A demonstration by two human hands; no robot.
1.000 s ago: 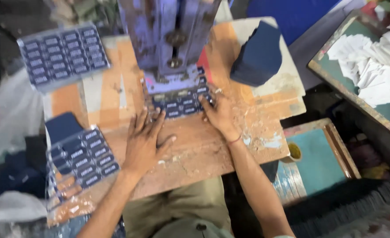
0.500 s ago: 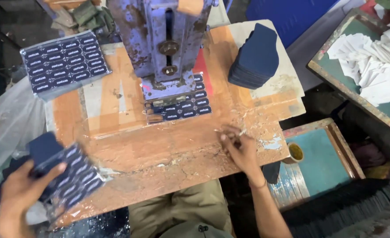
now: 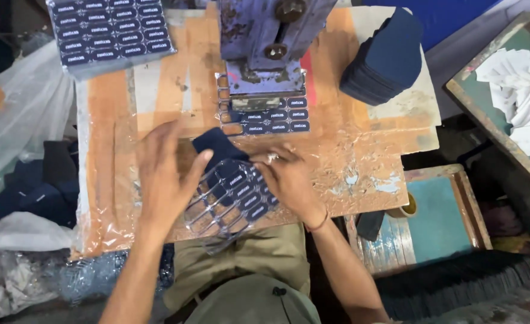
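At the bench's near edge, both hands hold a punched label sheet (image 3: 232,195), its long axis running diagonally from the near-left toward the far-right. The left hand (image 3: 166,174) spreads flat beside it, fingers wide; the right hand (image 3: 289,180) pinches its far-right end. A dark blue card (image 3: 216,144) pokes out from the sheet's far end. Beyond, on the plastic-wrapped orange bench (image 3: 361,156), another label sheet (image 3: 271,117) lies under the grey-blue press (image 3: 265,42). A stack of dark blue cards (image 3: 385,57) sits far right, and a full label stack (image 3: 109,33) at the far-left corner.
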